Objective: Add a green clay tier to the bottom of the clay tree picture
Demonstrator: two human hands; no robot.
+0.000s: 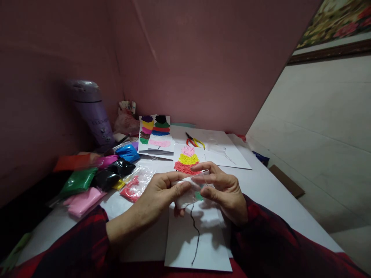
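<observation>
A small clear packet [186,199] with white material and a patch of green is held between my two hands. My left hand [164,195] grips its left side, thumb on top and fingers beneath. At its right edge, the thumb and fingers of my right hand [222,189] pinch the clear plastic. Below the hands lies a white sheet [181,243] with a wavy black line drawn on it. Its upper part shows pink, yellow and red textured layers [189,158], partly covered by my hands.
Colored packets [78,180] lie in a pile at the left, near a purple bottle [94,116]. Behind are a card with color patches [155,133] and red-and-yellow pliers [195,141] on a white board [239,156]. Pink walls stand behind the table.
</observation>
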